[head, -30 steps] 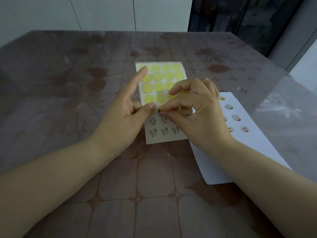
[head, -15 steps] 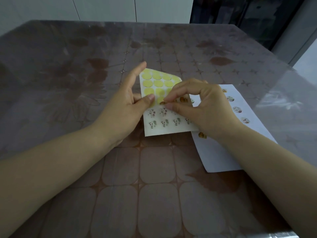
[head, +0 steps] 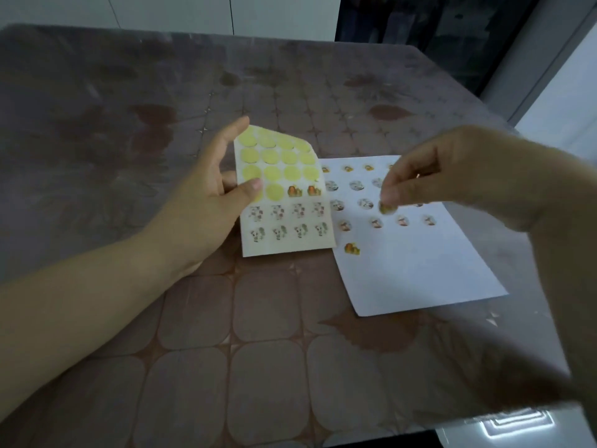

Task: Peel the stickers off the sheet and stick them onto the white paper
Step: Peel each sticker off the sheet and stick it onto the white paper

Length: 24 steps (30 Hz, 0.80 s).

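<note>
White paper (head: 420, 270) lies flat on the worktop (head: 258, 350), its left edge under the sticker sheet (head: 284, 240). Left hand (head: 206, 205) still grips the sheet's left edge, thumb on front. Right hand (head: 452, 176) has left the sheet and is now above the paper, pinching one peeled sticker (head: 386, 207).

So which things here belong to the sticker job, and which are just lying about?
In the job: sticker sheet, held by left hand; peeled sticker, pinched by right hand; white paper.
Not in the job: patterned table, cabinet doors behind.

The glossy brown patterned table (head: 258, 318) bears a sticker sheet (head: 284, 218) just beside white paper (head: 420, 263).
</note>
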### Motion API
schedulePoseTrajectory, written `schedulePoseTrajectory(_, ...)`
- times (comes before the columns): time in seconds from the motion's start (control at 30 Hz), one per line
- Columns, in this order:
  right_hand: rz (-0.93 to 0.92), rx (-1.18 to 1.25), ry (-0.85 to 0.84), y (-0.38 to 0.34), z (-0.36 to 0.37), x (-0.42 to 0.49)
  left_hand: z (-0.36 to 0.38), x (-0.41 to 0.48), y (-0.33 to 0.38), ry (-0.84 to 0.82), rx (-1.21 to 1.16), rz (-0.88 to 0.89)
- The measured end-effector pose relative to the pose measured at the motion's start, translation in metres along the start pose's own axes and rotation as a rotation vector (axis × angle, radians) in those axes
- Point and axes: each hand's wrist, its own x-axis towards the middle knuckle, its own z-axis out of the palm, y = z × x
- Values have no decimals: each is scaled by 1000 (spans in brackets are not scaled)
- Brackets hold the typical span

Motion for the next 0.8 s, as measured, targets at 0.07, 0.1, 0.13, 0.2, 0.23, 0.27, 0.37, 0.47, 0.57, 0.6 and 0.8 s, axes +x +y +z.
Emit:
schedulePoseTrajectory(0.07, 73, -29, -60, 10, -1, -8, 1, 1, 0, -1, -4, -1)
schedulePoseTrajectory(0.1, 107, -7, -69, 16, 2, -10, 1, 1, 0, -4, -6, -2)
schedulePoseTrajectory(0.13, 138, 21, -70, 22, 7, -12, 1, 1, 0, -7, -8, -2)
schedulePoseTrajectory(0.2, 183, 83, -40, 32, 17, -13, 2, 1, 1, -13, -6, 1)
schedulePoseTrajectory(0.23, 201, 113, -8, 35, 20, -13, 2, 1, 1, -15, -3, 3)
schedulePoseTrajectory(0.27, 214, 138, 23, 38, 21, -12, 2, 1, 1, -19, -3, 4)
schedulePoseTrajectory(0.37, 219, 190, 64, 36, 24, -10, 3, 0, 1, -28, -13, 4)
schedulePoseTrajectory(0.47, 197, 188, 77, 34, 28, -8, 3, 0, 2, -35, -19, 4)
schedulePoseTrajectory(0.57, 203, 172, 81, 34, 31, -7, 2, 0, 2, -34, -7, 4)
schedulePoseTrajectory(0.6, 206, 169, 82, 34, 31, -7, 2, 0, 2, -33, -1, 2)
schedulePoseTrajectory(0.8, 218, 185, 117, 35, 35, -8, 3, -1, 3, -42, -2, -1)
